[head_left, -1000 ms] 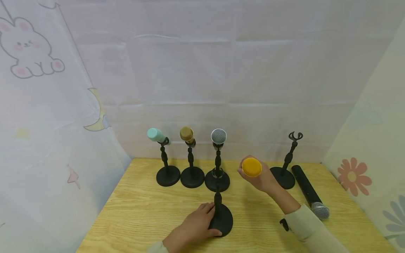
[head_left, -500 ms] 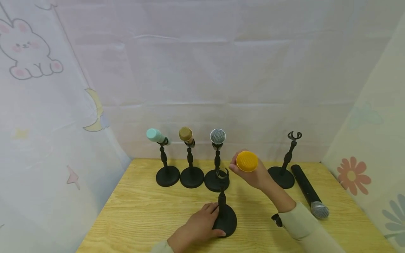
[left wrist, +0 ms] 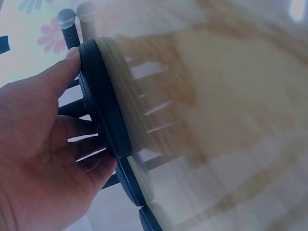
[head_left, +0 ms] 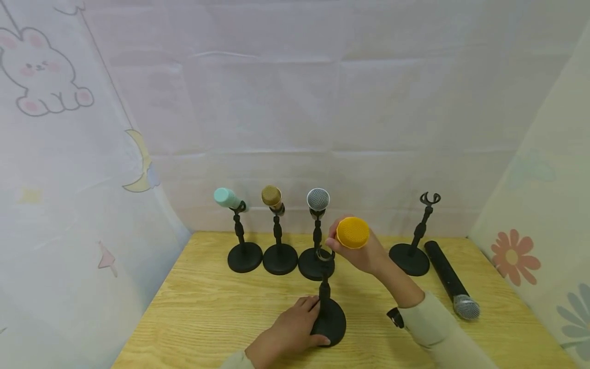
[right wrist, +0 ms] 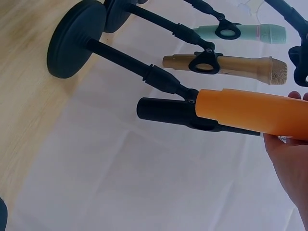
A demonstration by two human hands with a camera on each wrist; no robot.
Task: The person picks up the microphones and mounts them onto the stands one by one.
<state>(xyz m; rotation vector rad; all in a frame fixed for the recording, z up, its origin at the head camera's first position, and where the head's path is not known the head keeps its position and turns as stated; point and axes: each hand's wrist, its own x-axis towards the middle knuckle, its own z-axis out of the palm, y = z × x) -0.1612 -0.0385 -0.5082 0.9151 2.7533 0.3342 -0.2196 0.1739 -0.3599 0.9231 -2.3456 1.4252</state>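
Observation:
In the head view my left hand (head_left: 291, 327) grips the round base of the nearest black microphone stand (head_left: 330, 323), which has a bare clip on top. The left wrist view shows the thumb and fingers (left wrist: 72, 60) spread along the rim of that base (left wrist: 103, 101). My right hand (head_left: 370, 256) holds an orange microphone (head_left: 353, 232) around its body, just above and right of that clip, grille toward the head camera. In the right wrist view the microphone's tail (right wrist: 216, 105) points left, and only part of the hand (right wrist: 291, 166) shows.
Behind stand three microphone stands carrying a mint microphone (head_left: 226, 197), a gold microphone (head_left: 272, 196) and a silver-headed microphone (head_left: 318, 199). At the right are a stand with a bare clip (head_left: 429, 199) and a black microphone (head_left: 447, 274) lying on the wooden table (head_left: 193, 307).
My right hand has carried the orange microphone left and slightly farther back, closer to the near stand's clip. That stand, with my left hand on it, has shifted slightly right.

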